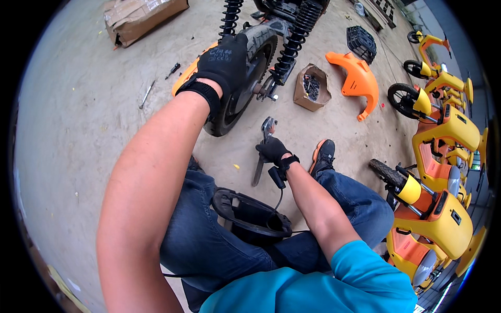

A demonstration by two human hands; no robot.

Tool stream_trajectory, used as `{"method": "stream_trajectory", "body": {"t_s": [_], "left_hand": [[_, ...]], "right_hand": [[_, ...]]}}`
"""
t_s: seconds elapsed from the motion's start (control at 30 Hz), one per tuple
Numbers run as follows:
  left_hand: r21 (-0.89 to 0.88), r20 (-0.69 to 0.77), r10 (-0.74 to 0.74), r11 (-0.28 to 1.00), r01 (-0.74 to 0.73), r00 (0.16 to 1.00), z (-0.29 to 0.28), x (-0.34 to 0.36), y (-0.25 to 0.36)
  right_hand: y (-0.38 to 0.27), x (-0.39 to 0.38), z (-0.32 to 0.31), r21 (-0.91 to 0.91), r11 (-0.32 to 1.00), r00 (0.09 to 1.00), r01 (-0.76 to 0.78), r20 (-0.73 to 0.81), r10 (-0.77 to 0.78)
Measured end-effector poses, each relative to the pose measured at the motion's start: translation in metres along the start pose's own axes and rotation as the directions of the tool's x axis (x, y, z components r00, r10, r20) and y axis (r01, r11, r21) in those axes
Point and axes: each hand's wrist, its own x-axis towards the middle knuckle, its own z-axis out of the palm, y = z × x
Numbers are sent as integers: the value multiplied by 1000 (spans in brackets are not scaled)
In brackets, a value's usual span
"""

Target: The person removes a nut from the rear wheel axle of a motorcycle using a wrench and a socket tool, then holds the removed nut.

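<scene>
My left hand (223, 61), in a black glove, is closed over the tyre of a wheel (260, 41) at the top middle. Its fingertips are mostly hidden behind the hand. Two black coil shocks (297, 41) flank the wheel. A bolt end with a nut (274, 97) sticks out at the hub. My right hand (272, 151), also gloved, is wrapped round the handle of an adjustable wrench (267, 128). The wrench's jaws point up toward the hub, apart from it. Part of an orange panel (183, 78) shows behind my left wrist.
A small cardboard box of hardware (305, 99) stands right of the wheel, beside an orange fender (360, 78) and a black crate (361, 44). A screwdriver-like rod (147, 95) lies left. A black shell (250, 208) sits between my legs. Yellow scooters (436, 219) line the right.
</scene>
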Motion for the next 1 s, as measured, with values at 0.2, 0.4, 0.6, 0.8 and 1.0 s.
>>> {"method": "stream_trajectory", "body": {"t_s": [0.2,0.4,0.6,0.8,1.0], "left_hand": [[2,-27,2,1000,-2,1000,-6,-5,-2],[9,-15,10,1000,-10,1000,0,0,4],[7,2,23,1000,-23,1000,-3,0,8],[0,-19,23,1000,-23,1000,-2,-2,2],[-1,0,18,1000,-18,1000,-1,0,1]], "right_hand": [[26,15,27,-458,888,998,-46,-63,19],[51,19,37,-478,876,998,-64,-48,46],[31,51,-46,-603,583,785,545,123,-607],[-95,-3,-99,586,804,991,104,11,-136],[-105,2,-92,486,864,988,129,6,-151]]}}
